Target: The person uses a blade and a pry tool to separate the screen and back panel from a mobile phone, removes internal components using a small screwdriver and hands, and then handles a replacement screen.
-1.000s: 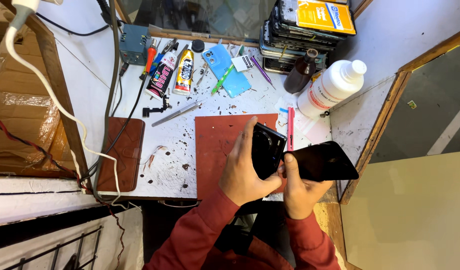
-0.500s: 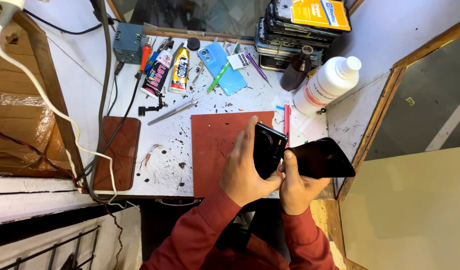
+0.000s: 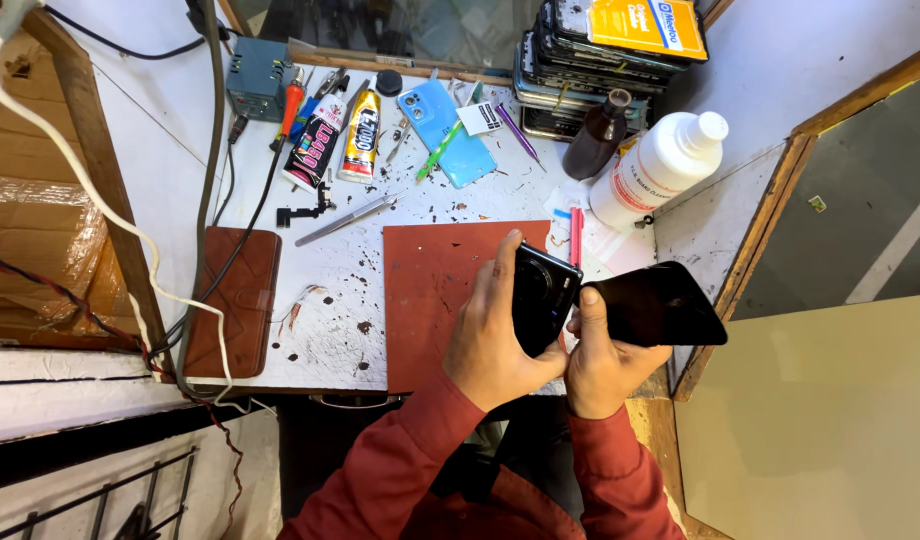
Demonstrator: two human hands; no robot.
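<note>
My left hand grips a black phone body with a round camera ring, held upright over the red work mat. My right hand holds a black glossy screen panel, opened out to the right from the phone body like a hinged flap. My right thumb presses at the seam between the two parts. Both forearms wear red sleeves.
On the white bench lie tweezers, two glue tubes, a blue phone back, a white bottle, a brown bottle, a pink tool, a brown wallet case, and stacked phones.
The phone and panel stay in my hands in much the same pose; the view has shifted slightly, and the panel sits a little lower.
</note>
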